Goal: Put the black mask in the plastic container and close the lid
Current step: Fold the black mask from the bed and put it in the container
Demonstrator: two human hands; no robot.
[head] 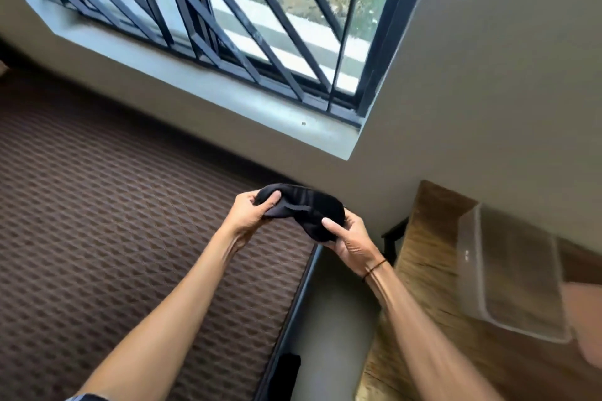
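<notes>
From the head camera, both arms reach forward and hold the black mask (301, 210) up in the air between them, in front of the wall below the barred window (228, 19). The left hand (249, 212) is clamped on the mask's left end, thumb pressed on top of the fabric and the fingers curled underneath. The right hand (347, 236) grips the right end the same way — thumb on the near face, fingers wrapped behind — and a thin dark band (374, 268) circles its wrist. The mask is bunched and slightly folded between the two grips, with a strap lying across its near side.

The plastic container (508, 273) sits well apart from the mask, to the right, on the wooden bench (423, 264). It is clear and rectangular, and its inside looks bare; whether a lid is on it I cannot tell, as that part of the picture is blurred. Left of the bench, under the left arm, lies a bed mattress (114, 221) with a brown patterned cover, and a narrow strip of floor (329, 319) shows between the two.
</notes>
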